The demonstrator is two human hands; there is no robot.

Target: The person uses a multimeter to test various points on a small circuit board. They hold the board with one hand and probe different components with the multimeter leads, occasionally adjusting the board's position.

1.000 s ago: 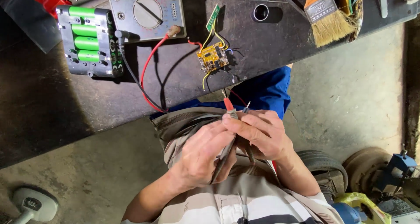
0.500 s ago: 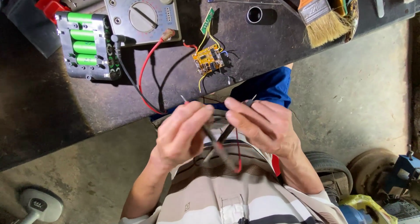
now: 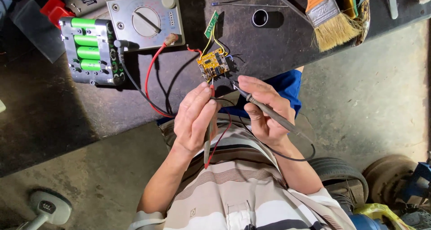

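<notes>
Left hand closed around a test probe with a red lead, tip pointing up toward the small yellow circuit board on the dark bench. Right hand gripping a second, dark probe pen-fashion, its tip just below the board (contact with the board cannot be told). Hands held near each other, not touching. Red and black leads run back to an analogue multimeter. Beside the meter, a grey battery holder with green cells. A paintbrush lies further right.
</notes>
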